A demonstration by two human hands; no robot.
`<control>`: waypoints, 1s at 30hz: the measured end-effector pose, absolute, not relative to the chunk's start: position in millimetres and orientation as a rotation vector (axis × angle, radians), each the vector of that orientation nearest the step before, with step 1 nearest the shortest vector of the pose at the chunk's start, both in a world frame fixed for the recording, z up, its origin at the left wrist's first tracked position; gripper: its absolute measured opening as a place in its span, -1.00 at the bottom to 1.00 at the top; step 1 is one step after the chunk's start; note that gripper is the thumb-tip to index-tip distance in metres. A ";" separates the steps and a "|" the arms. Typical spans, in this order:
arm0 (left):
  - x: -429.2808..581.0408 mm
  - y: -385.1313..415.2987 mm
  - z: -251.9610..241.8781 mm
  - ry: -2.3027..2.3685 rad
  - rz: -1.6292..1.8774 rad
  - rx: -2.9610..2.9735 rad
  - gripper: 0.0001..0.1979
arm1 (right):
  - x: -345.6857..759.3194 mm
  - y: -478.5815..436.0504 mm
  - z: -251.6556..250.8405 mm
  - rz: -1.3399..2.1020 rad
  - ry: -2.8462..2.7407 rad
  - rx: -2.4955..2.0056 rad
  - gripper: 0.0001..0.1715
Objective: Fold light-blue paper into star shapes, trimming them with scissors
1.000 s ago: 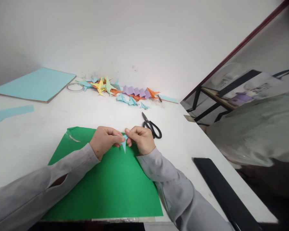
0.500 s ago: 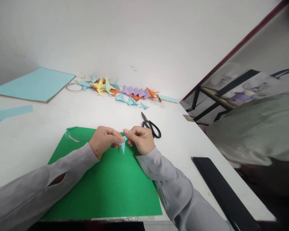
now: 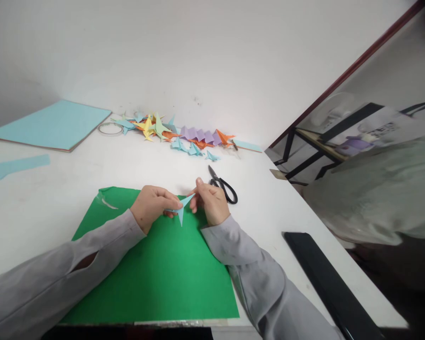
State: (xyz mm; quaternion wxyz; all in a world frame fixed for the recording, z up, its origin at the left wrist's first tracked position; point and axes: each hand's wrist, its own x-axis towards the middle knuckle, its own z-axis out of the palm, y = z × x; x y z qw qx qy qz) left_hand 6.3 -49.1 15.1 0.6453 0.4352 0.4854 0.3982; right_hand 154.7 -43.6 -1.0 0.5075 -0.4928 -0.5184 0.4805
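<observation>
A small light-blue folded paper piece [image 3: 182, 208] with pointed flaps is held just above a green sheet [image 3: 156, 269] on the white table. My left hand [image 3: 153, 206] pinches its left side with closed fingers. My right hand [image 3: 209, 201] pinches one pointed flap on the right and pulls it up and outward. Both forearms wear grey sleeves and rest over the green sheet.
Black scissors [image 3: 224, 187] lie just behind my right hand. A row of coloured folded paper figures [image 3: 177, 133] runs along the wall, next to a tape ring [image 3: 110, 127]. A light-blue paper pad [image 3: 53, 125] and a blue strip [image 3: 14, 166] lie at the left. A long black object [image 3: 329, 283] lies at the table's right edge.
My right hand has lifted and drawn one flap of the blue piece up to the right, so the piece has spread open. My left hand has stayed in place.
</observation>
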 end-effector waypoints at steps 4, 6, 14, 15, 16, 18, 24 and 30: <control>6.3 -49.2 16.0 1.109 0.913 0.979 -0.86 | 153.8 -48.6 1.8 1.051 -1.415 -1.191 -0.47; 6.4 -49.5 16.5 1.102 0.913 0.982 -0.86 | 152.7 -50.8 2.2 0.975 -1.450 -1.223 -0.46; 6.6 -49.7 17.2 1.099 0.902 0.977 -0.87 | 154.8 -44.3 -2.6 1.049 -1.241 -1.279 -0.36; 6.7 -49.7 17.2 1.099 0.900 0.976 -0.88 | 155.5 -43.2 -2.6 1.077 -1.214 -1.265 -0.35; 6.8 -49.7 17.1 1.100 0.901 0.975 -0.88 | 155.7 -42.7 -2.2 1.111 -1.214 -1.252 -0.36; 6.8 -49.5 16.6 1.100 0.904 0.975 -0.88 | 154.6 -43.6 -0.3 1.172 -1.279 -1.230 -0.41; 5.8 -48.7 12.6 1.109 0.888 1.013 -0.90 | 147.2 -50.6 5.9 1.246 -1.406 -1.230 -0.53; 5.8 -49.2 14.9 1.101 0.896 1.013 -0.85 | 147.2 -50.3 4.4 1.199 -1.405 -1.189 -0.56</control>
